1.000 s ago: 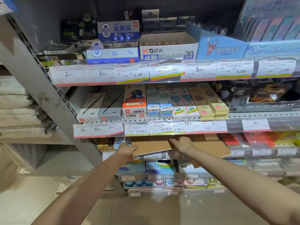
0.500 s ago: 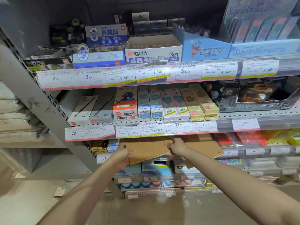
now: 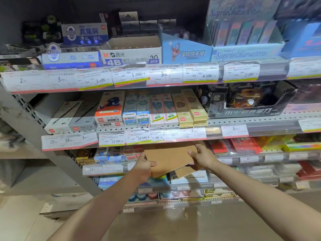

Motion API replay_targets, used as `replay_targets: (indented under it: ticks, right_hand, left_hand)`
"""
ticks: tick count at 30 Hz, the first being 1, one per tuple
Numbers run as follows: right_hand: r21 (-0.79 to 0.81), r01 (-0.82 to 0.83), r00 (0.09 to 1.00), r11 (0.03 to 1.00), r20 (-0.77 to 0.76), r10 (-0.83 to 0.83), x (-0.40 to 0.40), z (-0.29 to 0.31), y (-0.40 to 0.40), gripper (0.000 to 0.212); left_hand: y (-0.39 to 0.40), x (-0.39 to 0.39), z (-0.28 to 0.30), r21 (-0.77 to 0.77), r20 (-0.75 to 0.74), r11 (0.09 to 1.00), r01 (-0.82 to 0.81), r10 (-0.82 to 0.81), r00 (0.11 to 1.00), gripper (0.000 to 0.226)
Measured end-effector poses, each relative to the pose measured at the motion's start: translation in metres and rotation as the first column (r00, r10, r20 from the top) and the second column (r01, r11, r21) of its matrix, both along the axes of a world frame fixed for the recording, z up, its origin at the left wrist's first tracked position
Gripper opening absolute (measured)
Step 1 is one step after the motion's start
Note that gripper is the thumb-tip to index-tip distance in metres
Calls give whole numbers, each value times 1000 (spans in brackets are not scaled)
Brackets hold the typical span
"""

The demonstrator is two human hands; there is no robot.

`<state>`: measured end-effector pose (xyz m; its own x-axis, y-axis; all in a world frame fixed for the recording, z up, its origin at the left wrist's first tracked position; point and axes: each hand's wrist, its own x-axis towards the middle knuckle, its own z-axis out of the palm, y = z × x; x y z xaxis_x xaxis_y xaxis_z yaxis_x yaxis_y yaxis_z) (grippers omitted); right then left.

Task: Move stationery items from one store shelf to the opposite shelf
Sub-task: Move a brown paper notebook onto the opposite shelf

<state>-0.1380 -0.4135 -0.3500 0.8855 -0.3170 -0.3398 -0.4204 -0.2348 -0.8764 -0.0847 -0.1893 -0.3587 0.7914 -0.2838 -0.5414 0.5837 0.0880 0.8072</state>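
Gripping a flat brown cardboard piece [image 3: 171, 158] at both ends, a person's left hand [image 3: 143, 166] pinches its 9 o'clock edge while the right hand [image 3: 202, 156] clasps the 3 o'clock edge. The cardboard sits tilted just below the price-tag rail [image 3: 156, 137] of the pencil-box shelf, in front of the third shelf's packets [image 3: 111, 153].

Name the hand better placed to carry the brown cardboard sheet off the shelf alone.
Left, probably. The left hand grips the brown cardboard sheet at its near left corner, thumb on top, on the aisle side. The right hand holds the far right edge, up under the pencil shelf.
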Motion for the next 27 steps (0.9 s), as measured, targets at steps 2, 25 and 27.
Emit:
replay_targets:
  ticks: [2, 25, 27]
  right_hand:
    - [-36, 9, 1000, 999, -10, -10, -1, -19, -24, 48]
    - [-233, 11, 982, 972, -182, -55, 4, -34, -89, 35]
    - [-199, 15, 978, 980, -200, -56, 7, -30, -91, 34]
  left_hand:
    - [-18, -4, -3, 5, -6, 1000, 5, -5, 1000, 49]
    - [-89, -11, -39, 521, 39, 841, 147, -195, 980, 49]
    - [-89, -8, -40, 422, -20, 899, 117, -120, 993, 43]
